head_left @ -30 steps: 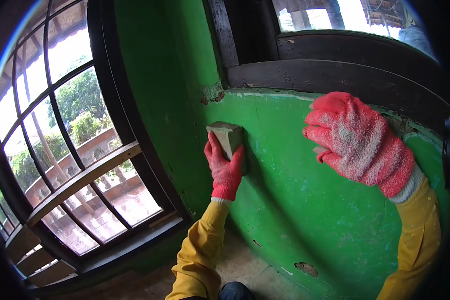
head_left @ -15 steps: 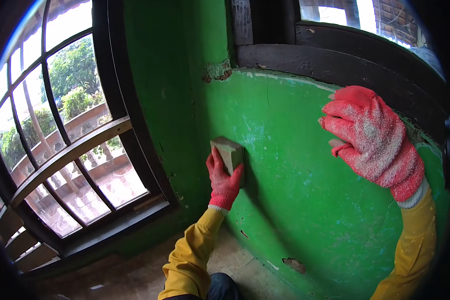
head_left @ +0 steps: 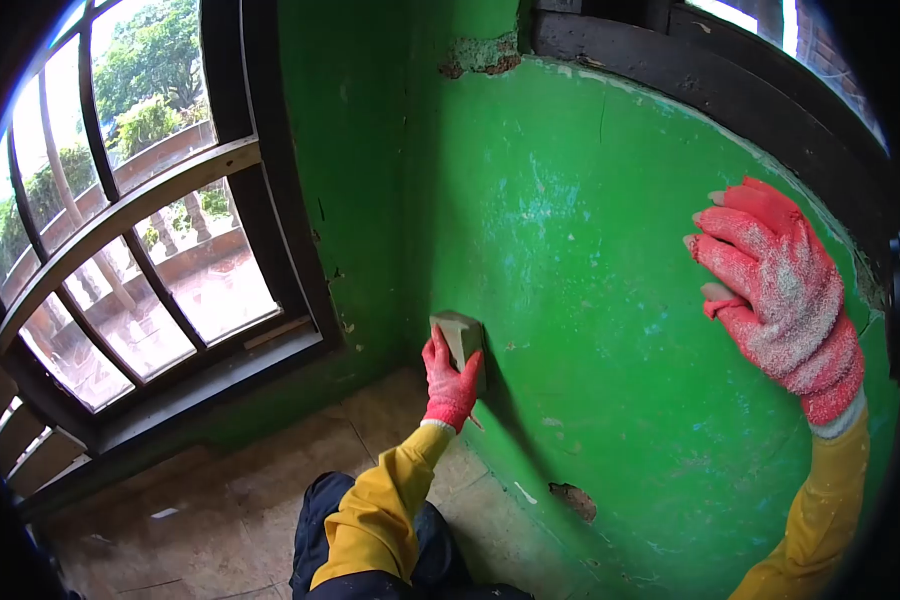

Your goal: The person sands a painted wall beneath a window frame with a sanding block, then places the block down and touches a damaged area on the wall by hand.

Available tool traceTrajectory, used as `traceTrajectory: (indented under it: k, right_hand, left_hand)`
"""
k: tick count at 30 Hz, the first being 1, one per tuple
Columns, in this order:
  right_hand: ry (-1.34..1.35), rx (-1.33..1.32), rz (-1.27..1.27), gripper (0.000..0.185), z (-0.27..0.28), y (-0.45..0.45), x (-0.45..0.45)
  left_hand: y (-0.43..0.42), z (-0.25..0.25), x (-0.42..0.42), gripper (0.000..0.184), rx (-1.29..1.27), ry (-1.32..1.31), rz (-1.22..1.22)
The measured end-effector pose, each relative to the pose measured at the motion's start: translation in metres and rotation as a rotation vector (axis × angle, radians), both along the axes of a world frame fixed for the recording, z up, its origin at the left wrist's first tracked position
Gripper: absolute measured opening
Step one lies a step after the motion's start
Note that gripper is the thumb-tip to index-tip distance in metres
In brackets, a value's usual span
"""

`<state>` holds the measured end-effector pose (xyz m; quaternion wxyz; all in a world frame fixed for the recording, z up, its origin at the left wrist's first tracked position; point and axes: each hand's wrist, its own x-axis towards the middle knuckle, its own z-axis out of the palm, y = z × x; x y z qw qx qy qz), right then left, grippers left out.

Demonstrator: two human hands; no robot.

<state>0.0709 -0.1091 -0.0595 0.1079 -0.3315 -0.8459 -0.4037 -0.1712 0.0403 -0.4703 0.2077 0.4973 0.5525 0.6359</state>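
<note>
In a red glove, my left hand (head_left: pixel 451 385) grips a greyish block (head_left: pixel 458 336), which looks like a sanding block. The block's far face is against the green wall (head_left: pixel 610 380), low down near the corner. My right hand (head_left: pixel 775 290) wears a red glove covered in pale dust, with bare fingertips showing. It rests on the wall to the right with its fingers extended, holding nothing. Scuffed, pale bluish marks show on the paint above the block.
A barred window (head_left: pixel 145 230) with a wooden crosspiece stands at the left. A dark wooden frame (head_left: pixel 730 85) borders the wall's upper edge. Chipped plaster (head_left: pixel 480 57) shows near the top, and a hole (head_left: pixel 573 502) is low down. Tiled floor (head_left: pixel 230 510) lies below.
The view has tilted downward, showing more floor and my legs. My left hand has moved the block lower on the wall. My right hand stays at the wall, a little farther right in view.
</note>
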Motion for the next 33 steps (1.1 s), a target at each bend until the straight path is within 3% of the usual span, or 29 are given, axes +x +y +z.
traceTrajectory:
  k: [3,6,8,14,17,22,23,25,26,28,29,31,33]
  right_hand:
    - [-0.013,0.016,-0.016,0.050,0.002,0.000,-0.002]
    - [-0.012,0.016,-0.024,0.052,0.002,-0.002,-0.005]
    - [-0.027,-0.012,-0.037,0.053,0.001,-0.001,-0.004]
    - [-0.042,-0.108,-0.093,0.056,0.004,-0.004,0.003]
    - [-0.064,-0.132,-0.116,0.056,0.006,-0.005,0.005]
    - [-0.088,-0.162,-0.242,0.054,0.013,0.005,0.009]
    - [-0.215,-0.104,0.033,0.047,0.022,0.025,0.013]
    - [-0.317,-0.051,0.247,0.044,0.023,0.028,0.013]
    - [-0.369,-0.015,0.352,0.042,0.023,0.030,0.012]
    - [-0.187,-0.040,0.007,0.042,0.011,0.008,-0.006]
    - [-0.133,-0.051,-0.109,0.042,0.010,0.005,-0.009]
    - [-0.326,-0.049,0.136,0.043,0.030,0.029,0.013]
    - [-0.389,-0.078,0.191,0.042,0.036,0.029,0.015]
  left_hand:
    - [0.029,0.093,-0.010,0.098,0.314,0.159,0.028]
    - [0.029,0.177,-0.010,0.098,0.395,0.214,0.028]
    - [0.036,0.140,-0.010,0.102,0.496,0.271,0.071]
    - [-0.007,-0.068,-0.007,0.100,-0.100,-0.009,-0.018]
    - [0.000,-0.055,-0.013,0.100,-0.039,0.055,-0.017]
    - [0.041,0.111,-0.033,0.100,0.313,0.178,-0.071]
    - [0.046,0.112,-0.032,0.100,0.299,0.176,-0.069]
    - [0.052,0.111,-0.033,0.102,0.415,0.221,-0.014]
    - [0.049,0.091,-0.033,0.104,0.375,0.247,-0.006]
    - [0.035,0.029,-0.031,0.105,0.250,0.292,0.012]
    - [0.024,-0.012,-0.027,0.105,0.132,0.195,-0.015]
    - [-0.003,-0.082,-0.020,0.103,-0.065,0.051,-0.067]
    - [-0.019,-0.099,-0.015,0.101,-0.170,0.010,-0.088]
